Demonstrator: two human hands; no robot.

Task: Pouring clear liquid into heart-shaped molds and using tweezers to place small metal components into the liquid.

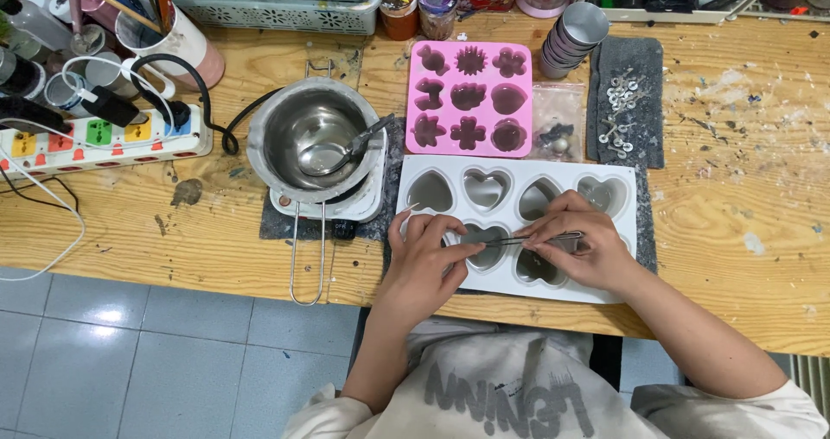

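My left hand (428,253) pinches down on the white heart mould (519,227) to steady it while my right hand (577,247) grips tweezers (527,239) over a near cavity.

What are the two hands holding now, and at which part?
The right hand holds metal tweezers at their rear end, tips pointing left. The left hand rests its fingers on the white heart mould, near the tweezer tips; whether it pinches anything cannot be told.
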